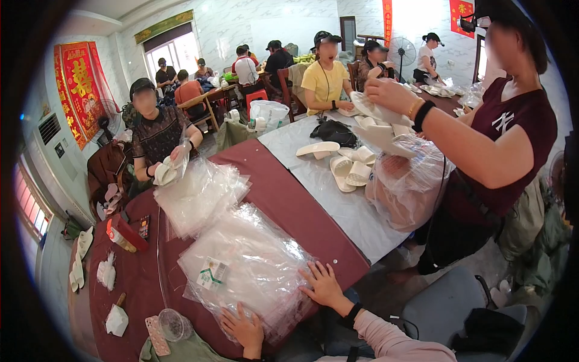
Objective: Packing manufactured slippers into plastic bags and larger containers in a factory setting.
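Observation:
A stack of clear plastic bags (247, 265) lies on the dark red tablecloth in front of me, a white label with green print showing on top. My left hand (244, 329) rests on the stack's near edge with its fingers spread. At the right edge of the stack, my right hand (324, 286) also lies with fingers apart, a black band round its wrist. Neither hand holds anything. Beyond this stack is another pile of clear bags (202, 196), near a seated person who handles a pale slipper (164, 174) and a plastic bag.
To my right, a standing person holds white slippers (377, 108) over a large plastic bag (401, 187). More slippers (351, 172) lie on the grey cover. On the left are a red box (126, 233), a clear cup (175, 324) and a phone (156, 335). A chair (443, 308) stands close at right.

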A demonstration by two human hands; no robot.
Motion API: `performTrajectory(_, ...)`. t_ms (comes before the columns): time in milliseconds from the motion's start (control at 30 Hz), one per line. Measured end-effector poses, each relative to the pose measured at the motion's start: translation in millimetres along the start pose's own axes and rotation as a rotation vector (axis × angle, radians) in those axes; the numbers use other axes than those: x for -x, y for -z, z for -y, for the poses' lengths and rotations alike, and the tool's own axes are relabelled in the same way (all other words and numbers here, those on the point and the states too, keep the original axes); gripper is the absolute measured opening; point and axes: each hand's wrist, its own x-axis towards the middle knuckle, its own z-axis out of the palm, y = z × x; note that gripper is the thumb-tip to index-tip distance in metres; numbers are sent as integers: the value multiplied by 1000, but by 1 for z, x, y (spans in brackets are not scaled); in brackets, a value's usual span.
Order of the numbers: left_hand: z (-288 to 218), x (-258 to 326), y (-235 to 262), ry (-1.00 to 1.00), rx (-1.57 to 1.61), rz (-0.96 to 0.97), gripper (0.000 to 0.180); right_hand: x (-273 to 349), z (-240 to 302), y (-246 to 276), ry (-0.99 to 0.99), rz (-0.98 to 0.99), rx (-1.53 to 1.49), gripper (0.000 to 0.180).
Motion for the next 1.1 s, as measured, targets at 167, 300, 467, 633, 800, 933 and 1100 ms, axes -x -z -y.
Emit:
performTrajectory(167, -2, 2, 1, 2, -9, -3, 58, 2, 0, 1, 6, -12, 3, 55)
performTrajectory(300, -5, 2, 5, 25, -16, 19, 58, 0, -1, 1, 15, -28, -8, 55)
performTrajectory(467, -4, 1, 7, 11, -15, 2, 58, -1, 1, 0, 8, -24, -9, 55)
performTrajectory(633, 0, 0, 5, 7, -25, -33, 57, -3, -3, -2, 18, -20, -38, 53)
performTrajectory(800, -6, 2, 5, -15, -12, -20, 59, -55, -46, 22, -181, 249, -428, 59)
performTrajectory(933, -8, 3, 8, 17, -6, -41, 59, -120, -53, 18, -392, -125, -822, 61)
performTrajectory(1100, -2, 3, 7, 3, 20, -69, 56, -196, -59, -7, -291, -278, -256, 69)
